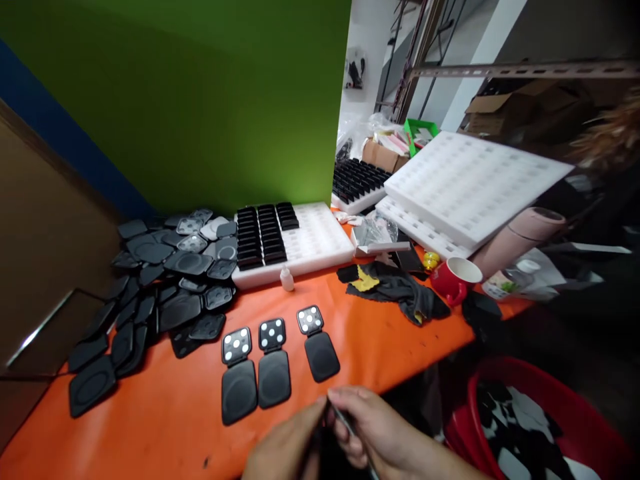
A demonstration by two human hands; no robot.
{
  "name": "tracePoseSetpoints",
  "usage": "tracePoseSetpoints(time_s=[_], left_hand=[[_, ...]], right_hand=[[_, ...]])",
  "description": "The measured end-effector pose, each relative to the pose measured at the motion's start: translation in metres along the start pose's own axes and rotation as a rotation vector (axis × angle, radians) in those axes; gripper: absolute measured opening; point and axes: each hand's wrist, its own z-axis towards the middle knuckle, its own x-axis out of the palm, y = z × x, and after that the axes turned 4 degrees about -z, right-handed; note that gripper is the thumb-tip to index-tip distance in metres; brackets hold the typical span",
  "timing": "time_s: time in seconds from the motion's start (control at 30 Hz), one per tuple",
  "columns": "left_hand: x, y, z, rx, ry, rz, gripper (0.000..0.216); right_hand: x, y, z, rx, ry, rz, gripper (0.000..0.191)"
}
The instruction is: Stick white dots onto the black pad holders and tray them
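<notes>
At the table's front edge, my left hand [290, 443] and my right hand [375, 423] are close together. Between them is a thin dark piece [346, 421], seen nearly edge-on, and both hands are closed on it. Its shape is partly hidden by the fingers, and the left hand is blurred. Beyond my hands, three hinged black cases lie opened flat: a left one [239, 393], a middle one [274, 379] and a right one [323, 357]. Each has several white dots on its smaller upper half. A small white dropper bottle [287, 280] stands behind them.
A heap of black cases [183, 310] covers the orange table's [180, 420] left side. A white foam tray [320, 233] holds rows of black pieces. Rightward are a dark cloth [393, 290], a red mug [456, 277], stacked foam trays [470, 180] and a red bin [565, 400].
</notes>
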Motion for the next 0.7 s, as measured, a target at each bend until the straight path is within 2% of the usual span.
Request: tracePoseSetpoints(time_s=[0.03,0.13,0.2,0.27,0.37,0.5,0.6,0.7], left_hand=[[-0.002,-0.002,0.004,-0.073,-0.045,-0.065,0.030],[-0.010,-0.009,0.019,-0.308,-0.323,-0.385,0.033],[-0.014,-0.013,0.025,-0.367,-0.424,-0.519,0.037],[-0.016,-0.019,0.026,-0.358,-0.452,-0.516,0.037],[-0.014,-0.026,0.017,-0.246,-0.385,-0.337,0.028],[-0.010,-0.030,0.005,0.022,-0.237,-0.070,0.029],[-0.006,-0.029,0.002,0.195,-0.142,-0.094,0.041],[0.001,-0.027,0.004,0.290,-0.084,-0.193,0.052]], right_hand=[[0.003,0.003,-0.001,-0.023,0.012,0.043,0.030],[0.008,0.012,-0.002,-0.049,0.120,0.052,0.033],[0.010,0.017,-0.001,-0.023,0.161,-0.011,0.030],[0.012,0.019,0.000,0.003,0.166,-0.063,0.027],[0.012,0.020,0.001,0.007,0.135,-0.066,0.022],[0.003,0.023,-0.003,0.109,0.172,0.080,0.019],[-0.006,0.024,-0.010,0.282,0.253,0.261,0.021],[-0.012,0.021,-0.017,0.348,0.217,0.389,0.023]])
